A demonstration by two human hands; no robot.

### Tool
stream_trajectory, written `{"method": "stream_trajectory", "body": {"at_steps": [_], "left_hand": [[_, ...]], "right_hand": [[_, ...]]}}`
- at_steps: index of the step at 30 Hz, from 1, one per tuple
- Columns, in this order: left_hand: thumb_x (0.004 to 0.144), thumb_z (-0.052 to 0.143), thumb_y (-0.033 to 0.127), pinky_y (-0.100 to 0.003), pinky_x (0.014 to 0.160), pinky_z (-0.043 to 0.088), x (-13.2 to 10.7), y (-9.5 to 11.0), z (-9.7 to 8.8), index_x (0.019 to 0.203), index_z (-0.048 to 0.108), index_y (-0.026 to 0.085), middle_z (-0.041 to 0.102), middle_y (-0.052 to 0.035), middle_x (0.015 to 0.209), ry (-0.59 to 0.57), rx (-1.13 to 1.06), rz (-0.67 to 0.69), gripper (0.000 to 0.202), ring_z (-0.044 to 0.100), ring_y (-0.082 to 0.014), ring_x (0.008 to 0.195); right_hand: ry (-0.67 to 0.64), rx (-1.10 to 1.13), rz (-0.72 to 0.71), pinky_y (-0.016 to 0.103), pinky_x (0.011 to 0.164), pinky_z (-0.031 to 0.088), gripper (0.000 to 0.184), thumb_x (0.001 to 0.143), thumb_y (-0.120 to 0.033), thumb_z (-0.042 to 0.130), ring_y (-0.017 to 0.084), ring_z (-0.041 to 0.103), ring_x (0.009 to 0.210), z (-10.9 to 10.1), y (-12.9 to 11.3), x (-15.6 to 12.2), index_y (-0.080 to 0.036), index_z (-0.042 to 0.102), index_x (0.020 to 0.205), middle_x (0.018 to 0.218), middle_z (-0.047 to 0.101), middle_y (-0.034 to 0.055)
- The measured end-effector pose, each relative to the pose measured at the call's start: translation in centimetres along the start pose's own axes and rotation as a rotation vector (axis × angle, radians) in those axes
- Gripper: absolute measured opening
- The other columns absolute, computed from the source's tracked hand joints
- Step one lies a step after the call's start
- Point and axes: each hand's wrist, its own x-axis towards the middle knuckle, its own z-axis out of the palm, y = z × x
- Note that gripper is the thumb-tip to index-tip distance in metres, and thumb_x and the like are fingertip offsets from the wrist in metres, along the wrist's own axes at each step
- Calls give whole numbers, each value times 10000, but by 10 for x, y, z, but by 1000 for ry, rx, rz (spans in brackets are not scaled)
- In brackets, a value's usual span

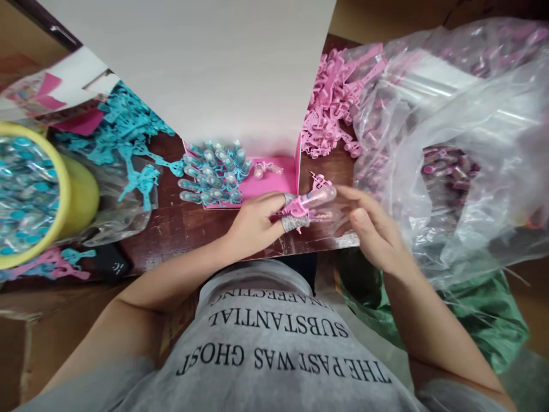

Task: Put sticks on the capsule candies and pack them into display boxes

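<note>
My left hand (259,220), grey wrapping round its thumb and a finger, grips a pink plastic piece with a clear round-tipped tube (319,197) at the table's front edge. To the right, my right hand (380,232) is open, fingers apart and somewhat blurred, close to the tube's tip. Just beyond the tube, a loose pink clip-like piece (321,181) lies on the table. Behind my left hand is a pink box (274,184); rows of clear tubes on blue pieces (217,171) fill its left part, and a couple of pink tubes (268,169) lie in it.
The box's large white lid (206,68) stands up behind. Blue plastic pieces (128,123) and a yellow bucket (68,183) of blue-ended tubes are at left. Pink pieces (330,103) and a clear bag (398,131) of pink tubes are at right, above a green bag (484,326).
</note>
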Motion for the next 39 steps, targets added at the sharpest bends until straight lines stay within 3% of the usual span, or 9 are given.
{"method": "stream_trajectory", "body": {"at_steps": [3,9,14,19,22,25,32,36,39], "left_hand": [[927,795,520,-285,778,580,5,7,-7,891,747,181,768,-18,878,-42,-336,-241,345,680,-154,799],[869,846,404,-319,874,606,4,7,0,973,749,176,810,-41,994,-68,-548,-367,269,736,-174,917],[914,793,325,-282,707,599,-3,4,3,1244,626,197,809,-42,1003,-221,-582,-426,391,747,-159,792],[998,724,313,-412,913,619,11,14,-28,1331,599,214,768,-107,1167,-248,-74,-65,369,759,-252,1058],[924,798,234,-603,1139,481,34,18,-52,1326,654,209,666,-157,1429,-76,530,103,428,610,-400,1369],[815,877,184,-654,1060,491,59,6,-58,1221,736,170,715,-184,1326,-245,900,139,430,606,-484,1320],[905,695,164,-464,895,583,106,-33,-73,966,797,145,757,-78,883,-239,1027,153,120,763,-313,963],[1049,465,227,-460,967,558,107,-9,-86,1131,779,70,765,-87,1027,-322,1080,33,361,755,-304,1107],[991,667,297,-466,941,556,88,4,-70,1230,752,106,768,-160,1188,-399,1102,53,318,727,-365,1162]], "right_hand": [[39,-194,-214,370,747,694,618,1041,-355,665,236,775,1064,-10,-5,9,-364,464,1625,1594,575,129],[-20,-415,-414,503,1027,657,408,963,-347,790,307,687,1303,-9,-7,25,-350,687,1358,1449,655,95],[-148,-411,-436,584,1130,595,835,896,-501,847,367,482,1557,-11,-1,28,-406,444,1622,1708,424,104],[-280,-381,-536,380,1003,649,327,1036,-280,691,216,750,1216,-19,-12,42,-335,701,1358,1379,743,58],[74,-376,-444,375,929,630,276,925,-325,848,214,774,1039,-27,-17,58,-264,772,1183,1133,815,54],[286,-465,-259,358,783,591,333,869,-433,892,206,749,880,-30,-19,75,-245,798,1126,1049,818,56],[225,-561,-181,331,728,549,344,886,-474,864,185,709,803,-20,-19,91,-252,792,1139,1041,819,56],[207,-580,-214,335,761,550,341,886,-470,866,183,709,822,-18,-17,88,-248,792,1134,1074,823,49],[291,-562,-207,329,720,533,349,859,-460,883,176,706,786,-18,-17,86,-244,801,1122,1025,818,23]]}}
